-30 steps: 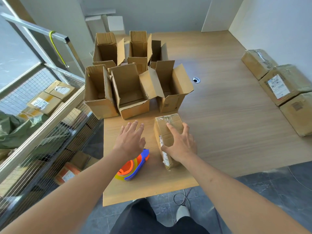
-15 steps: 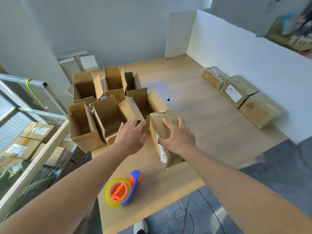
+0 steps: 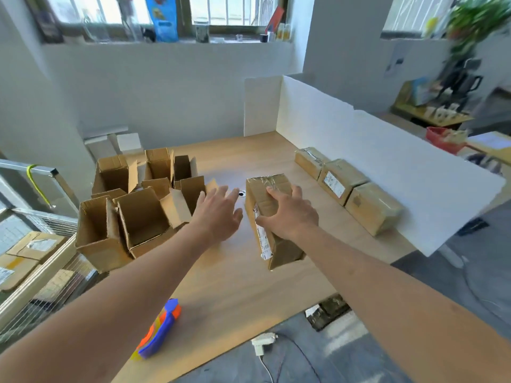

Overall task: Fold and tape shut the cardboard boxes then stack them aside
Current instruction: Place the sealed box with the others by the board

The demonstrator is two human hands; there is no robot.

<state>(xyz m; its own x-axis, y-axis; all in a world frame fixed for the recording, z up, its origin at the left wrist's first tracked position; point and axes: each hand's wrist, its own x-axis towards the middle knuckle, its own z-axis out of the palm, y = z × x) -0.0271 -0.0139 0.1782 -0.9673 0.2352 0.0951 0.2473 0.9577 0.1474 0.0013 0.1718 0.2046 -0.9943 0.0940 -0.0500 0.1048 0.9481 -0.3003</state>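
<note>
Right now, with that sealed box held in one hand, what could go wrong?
The right hand grips the taped box from above alone; it could slip or tilt, since the left hand is off it. Swinging it toward the three sealed boxes might knock them. The tape dispenser lies near the table's front edge.

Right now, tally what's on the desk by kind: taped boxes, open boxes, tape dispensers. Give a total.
Taped-shut boxes: 4, three in a row by the white partition and one gripped by the right hand.
Open boxes: about 6 clustered at left; overlap hides the exact number.
Tape dispensers: 1.
Total: about 11.
</note>
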